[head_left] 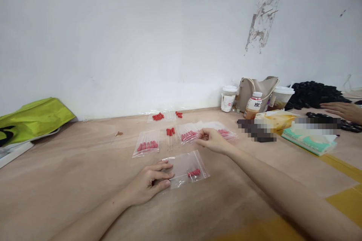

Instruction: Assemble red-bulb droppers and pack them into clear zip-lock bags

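My left hand [151,180] rests on the table, thumb and fingers holding the left end of a clear zip bag [179,165]. A few red-tipped sticks [194,173] lie inside that bag, towards its zip end. Above and to the right, my right hand [211,140] is closed in a pinch; whether anything is between its fingertips is hidden. It is over or just beside filled bags [189,135] of red-tipped pieces. Several loose thin sticks with red tips [170,132] lie between those and another filled bag [146,146] on the left.
At the wall lie bags of small red pieces [158,116]. Rightward stand a paper cup [228,98], a bottle [253,105], a grey bag [243,94], another cup [279,98] and a tissue pack [308,141]. Another person's hand [343,111] is near black items. A yellow-green bag [36,116] lies left.
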### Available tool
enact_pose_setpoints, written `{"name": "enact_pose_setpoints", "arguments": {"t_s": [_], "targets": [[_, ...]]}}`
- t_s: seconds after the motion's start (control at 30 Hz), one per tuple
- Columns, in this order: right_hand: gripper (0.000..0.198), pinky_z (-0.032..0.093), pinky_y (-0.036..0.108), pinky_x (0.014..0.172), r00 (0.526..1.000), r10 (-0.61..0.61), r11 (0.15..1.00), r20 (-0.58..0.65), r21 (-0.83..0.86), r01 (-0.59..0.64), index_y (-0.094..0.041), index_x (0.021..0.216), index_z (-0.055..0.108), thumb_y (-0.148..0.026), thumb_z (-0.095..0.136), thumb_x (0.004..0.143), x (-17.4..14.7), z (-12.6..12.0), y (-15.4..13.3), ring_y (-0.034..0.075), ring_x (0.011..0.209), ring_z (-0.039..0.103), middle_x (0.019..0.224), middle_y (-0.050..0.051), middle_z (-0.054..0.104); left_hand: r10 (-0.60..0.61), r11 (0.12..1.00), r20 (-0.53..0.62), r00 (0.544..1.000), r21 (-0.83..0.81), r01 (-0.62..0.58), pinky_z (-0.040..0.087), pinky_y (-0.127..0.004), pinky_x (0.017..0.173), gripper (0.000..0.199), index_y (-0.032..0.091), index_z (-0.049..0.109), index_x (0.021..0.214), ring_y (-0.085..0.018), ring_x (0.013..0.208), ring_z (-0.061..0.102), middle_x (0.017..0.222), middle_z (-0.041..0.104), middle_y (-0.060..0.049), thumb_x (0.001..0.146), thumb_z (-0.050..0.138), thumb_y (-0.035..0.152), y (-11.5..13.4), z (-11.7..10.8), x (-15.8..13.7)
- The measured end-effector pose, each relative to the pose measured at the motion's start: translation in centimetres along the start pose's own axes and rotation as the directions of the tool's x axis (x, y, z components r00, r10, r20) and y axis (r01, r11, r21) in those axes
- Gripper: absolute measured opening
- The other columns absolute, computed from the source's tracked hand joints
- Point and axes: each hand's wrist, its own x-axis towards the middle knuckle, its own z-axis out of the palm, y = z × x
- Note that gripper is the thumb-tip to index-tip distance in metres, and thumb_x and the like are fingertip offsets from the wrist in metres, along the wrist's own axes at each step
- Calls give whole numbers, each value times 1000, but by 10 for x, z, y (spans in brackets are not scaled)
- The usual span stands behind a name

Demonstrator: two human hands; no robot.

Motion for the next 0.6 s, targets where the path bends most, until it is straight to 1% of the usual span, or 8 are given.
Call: {"name": "enact_pose_setpoints", "arguments": {"t_s": [0.03, 0.1, 0.23, 0.33, 0.4, 0.47, 0.53, 0.6], "targets": [[13, 39, 22, 53, 999, 17, 997, -46, -79, -21, -16, 67, 52, -26, 61, 65, 12, 7, -6, 12, 58, 52, 62, 0, 57, 2, 1000, -4, 1000, -4, -2, 33, -43, 98, 28, 31, 59, 110, -23, 119, 40, 126, 50, -1, 85, 48, 36, 0, 0, 0], [13, 40, 22, 56, 992, 96, 961, -87, -251, -115, -16, 72, 54, -21, 61, 62, 35, 25, -16, 13, 64, 55, 68, 2, 59, 8, 1000, -10, 1000, -3, -8, 33, -43, 98, 27, 31, 60, 108, -23, 119, 41, 125, 51, -1, 85, 48, 36, -1, 0, 0], [32, 43, 26, 61, 979, 185, 931, -88, -304, -203, -11, 91, 54, -15, 62, 60, 74, 67, -24, 21, 77, 59, 81, 11, 62, 2, 1000, -35, 999, 18, -1, 37, -40, 96, 27, 30, 61, 108, -23, 117, 44, 124, 52, -3, 85, 48, 36, -3, 1, -1], [40, 44, 31, 64, 962, 263, 904, -77, -330, -273, -6, 98, 51, -9, 60, 60, 91, 88, -22, 29, 85, 58, 92, 20, 60, 4, 999, -45, 999, 38, -2, 37, -39, 96, 29, 29, 59, 111, -22, 117, 43, 124, 52, -3, 84, 49, 36, -3, 1, -2], [44, 44, 34, 65, 951, 301, 892, -66, -333, -305, -5, 102, 49, -6, 59, 59, 98, 95, -20, 31, 88, 57, 96, 23, 59, 11, 999, -47, 999, 39, -9, 37, -39, 96, 30, 29, 58, 112, -22, 117, 43, 124, 52, -3, 84, 50, 36, -3, 1, -2], [48, 44, 34, 64, 944, 327, 889, -50, -324, -325, -4, 104, 48, -2, 57, 58, 103, 96, -22, 32, 86, 58, 94, 24, 60, 13, 999, -45, 999, 31, -11, 37, -40, 96, 30, 29, 58, 112, -23, 118, 42, 124, 51, -3, 84, 48, 37, -2, 0, -3], [51, 44, 33, 62, 941, 337, 895, -44, -297, -334, -3, 107, 45, -1, 55, 58, 103, 89, -26, 30, 83, 59, 89, 23, 61, 5, 1000, -35, 999, 22, -5, 36, -40, 96, 30, 29, 58, 112, -23, 118, 42, 125, 51, -3, 86, 45, 37, -2, -1, -3], [53, 44, 31, 62, 948, 315, 914, -57, -252, -319, -3, 112, 40, -4, 54, 61, 98, 76, -29, 27, 81, 59, 88, 20, 61, 0, 1000, -27, 1000, 19, 1, 35, -40, 97, 30, 29, 59, 111, -23, 118, 42, 125, 51, -3, 87, 44, 37, -2, -1, -3]]}}
